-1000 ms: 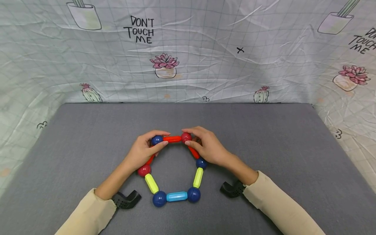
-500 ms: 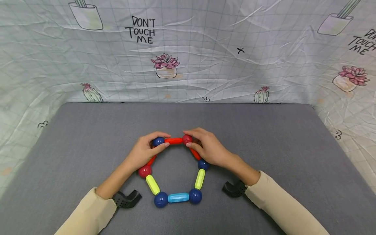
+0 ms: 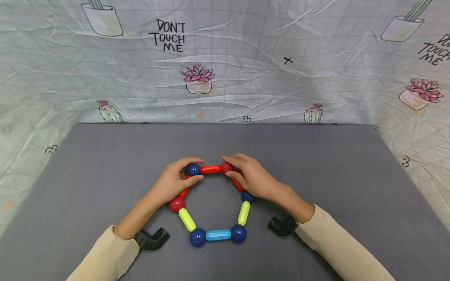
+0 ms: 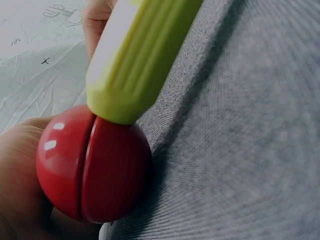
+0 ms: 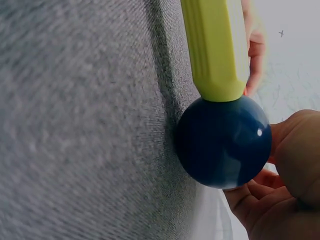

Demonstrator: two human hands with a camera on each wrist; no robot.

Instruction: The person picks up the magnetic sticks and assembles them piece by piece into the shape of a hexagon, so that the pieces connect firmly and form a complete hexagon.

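Observation:
A closed ring of toy building rods and balls lies on the grey table (image 3: 316, 175). My left hand (image 3: 172, 181) curls round the far-left blue ball (image 3: 194, 169), thumb and forefinger on either side. With thumb and forefinger, my right hand (image 3: 251, 175) holds the far-right red ball (image 3: 227, 168). A red rod (image 3: 211, 169) joins these two balls. Nearer sit a red ball (image 4: 92, 165) by the left wrist and a blue ball (image 5: 222, 142) by the right. Two yellow-green rods (image 3: 187, 219) lead to the near blue balls (image 3: 198, 237), which a light-blue rod (image 3: 218, 235) links.
A pale cloth (image 3: 246, 58) printed with potted plants hangs behind the table and along its sides. Black curved pieces (image 3: 152, 239) stick out at both wrists, beside the beige sleeves (image 3: 105, 257). Grey tabletop surrounds the ring.
The whole ring has slid slightly to the right. My right hand has shifted right with it, while my left hand has stayed nearly in place around the blue ball.

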